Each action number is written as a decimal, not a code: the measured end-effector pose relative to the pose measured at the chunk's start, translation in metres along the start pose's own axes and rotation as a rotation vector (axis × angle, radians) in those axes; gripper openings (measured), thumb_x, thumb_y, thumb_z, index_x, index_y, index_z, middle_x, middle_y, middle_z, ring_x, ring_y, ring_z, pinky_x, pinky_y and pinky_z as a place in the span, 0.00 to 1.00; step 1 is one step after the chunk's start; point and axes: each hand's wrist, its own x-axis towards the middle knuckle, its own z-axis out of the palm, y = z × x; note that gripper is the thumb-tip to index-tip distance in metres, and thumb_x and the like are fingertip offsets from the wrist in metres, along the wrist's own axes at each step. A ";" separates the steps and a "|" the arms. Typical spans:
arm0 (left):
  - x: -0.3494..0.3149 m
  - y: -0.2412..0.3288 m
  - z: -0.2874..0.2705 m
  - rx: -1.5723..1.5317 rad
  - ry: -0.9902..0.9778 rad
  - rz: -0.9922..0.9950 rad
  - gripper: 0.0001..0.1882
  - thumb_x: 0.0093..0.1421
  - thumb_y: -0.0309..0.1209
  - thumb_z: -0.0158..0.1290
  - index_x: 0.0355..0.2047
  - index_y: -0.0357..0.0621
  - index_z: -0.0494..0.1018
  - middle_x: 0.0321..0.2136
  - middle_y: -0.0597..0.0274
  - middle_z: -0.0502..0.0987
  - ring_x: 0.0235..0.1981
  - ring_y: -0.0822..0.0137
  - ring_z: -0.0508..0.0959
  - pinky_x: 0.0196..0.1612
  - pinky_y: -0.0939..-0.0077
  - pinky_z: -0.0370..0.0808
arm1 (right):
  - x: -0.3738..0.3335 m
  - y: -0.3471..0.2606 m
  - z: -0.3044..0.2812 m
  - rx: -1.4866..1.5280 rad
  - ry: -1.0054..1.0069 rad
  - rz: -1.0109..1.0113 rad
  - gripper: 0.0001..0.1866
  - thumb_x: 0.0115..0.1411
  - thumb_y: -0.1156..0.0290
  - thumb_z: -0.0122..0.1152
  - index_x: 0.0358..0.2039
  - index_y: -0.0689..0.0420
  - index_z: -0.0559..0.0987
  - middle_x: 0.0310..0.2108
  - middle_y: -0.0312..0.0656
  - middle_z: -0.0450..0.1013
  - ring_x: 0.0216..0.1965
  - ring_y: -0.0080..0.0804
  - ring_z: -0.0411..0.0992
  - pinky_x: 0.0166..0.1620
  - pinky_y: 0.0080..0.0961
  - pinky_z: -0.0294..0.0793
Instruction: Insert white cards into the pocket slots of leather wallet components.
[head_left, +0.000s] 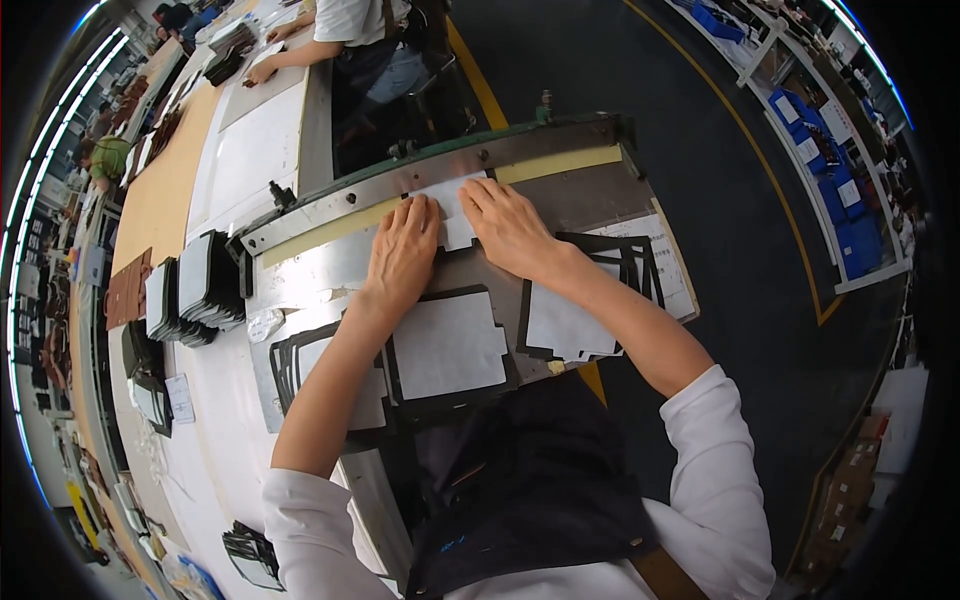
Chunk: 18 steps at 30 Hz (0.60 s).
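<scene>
Both hands lie on a white panel with dark edging (457,228), whose far end meets a long metal bar (345,203) across the metal bench plate. My left hand (403,250) rests along the panel's left side, its fingers stretched toward the bar. Opposite it, my right hand (510,228) lies flat on the right side, fingertips close to the bar. Nearer to me is another white panel with a black border (450,345). More black-edged panels overlap to the right (570,315) and under my left forearm (310,352). The panel is partly hidden by my hands.
Stacks of dark-edged panels (212,280) stand left of the bar, beside brown pieces (128,290). Across the bar a person (365,25) works at the long table (245,150). Blue bins (840,195) sit on a rack at the right, beyond the dark floor (740,220).
</scene>
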 end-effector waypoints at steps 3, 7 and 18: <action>-0.002 0.002 -0.004 -0.019 -0.018 -0.004 0.31 0.46 0.17 0.55 0.55 0.32 0.65 0.55 0.47 0.67 0.57 0.51 0.69 0.57 0.62 0.68 | -0.001 -0.002 -0.001 0.041 -0.114 0.067 0.24 0.48 0.83 0.54 0.49 0.73 0.71 0.51 0.56 0.69 0.55 0.47 0.67 0.57 0.35 0.69; -0.011 0.003 -0.009 -0.015 -0.028 -0.021 0.32 0.49 0.18 0.55 0.56 0.33 0.64 0.57 0.46 0.67 0.59 0.51 0.67 0.58 0.61 0.67 | -0.001 -0.006 0.003 0.054 -0.064 0.081 0.25 0.48 0.83 0.54 0.50 0.72 0.71 0.53 0.56 0.68 0.57 0.49 0.66 0.58 0.37 0.69; -0.104 0.064 -0.126 -0.325 -0.302 -0.166 0.47 0.49 0.41 0.67 0.66 0.46 0.57 0.64 0.50 0.61 0.67 0.50 0.57 0.67 0.54 0.56 | -0.027 0.012 -0.088 -0.113 0.004 0.076 0.23 0.54 0.84 0.53 0.53 0.71 0.71 0.56 0.59 0.69 0.62 0.51 0.64 0.63 0.42 0.65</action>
